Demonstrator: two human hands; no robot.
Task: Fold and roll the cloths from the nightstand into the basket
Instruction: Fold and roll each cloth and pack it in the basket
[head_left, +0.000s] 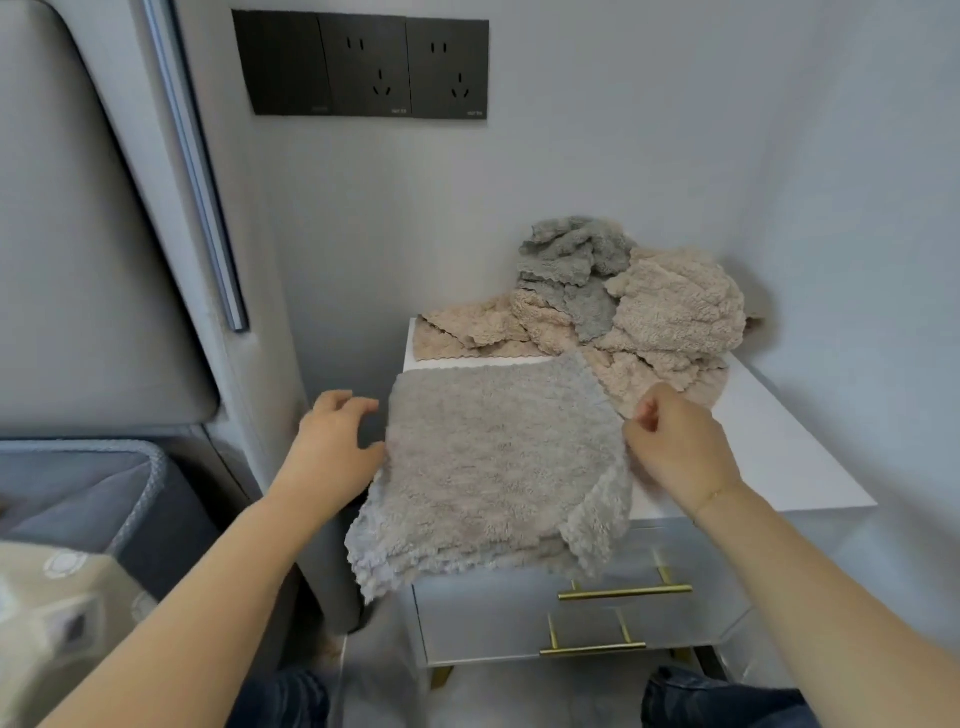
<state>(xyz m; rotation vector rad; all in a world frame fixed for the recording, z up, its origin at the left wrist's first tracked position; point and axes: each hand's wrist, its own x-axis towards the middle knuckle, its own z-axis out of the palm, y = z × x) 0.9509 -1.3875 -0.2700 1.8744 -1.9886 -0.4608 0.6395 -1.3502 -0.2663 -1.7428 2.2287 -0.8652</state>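
A grey fleece cloth (483, 467) lies spread on the front of the white nightstand (779, 447), its near edge hanging over the drawer front. My left hand (332, 441) holds the cloth's left edge, thumb against the fabric and fingers curved above it. My right hand (675, 441) pinches the cloth's right edge between thumb and fingers. Behind it sits a heap of beige cloths (670, 306) with a darker grey cloth (571, 260) on top. The grey basket (135, 467) stands at the lower left.
Two drawers with gold handles (623, 592) face me below the nightstand top. A padded headboard (78, 260) fills the left side, and black wall sockets (369, 67) hang above. A patterned pillow (57, 613) lies at the lower left. My knees show at the bottom.
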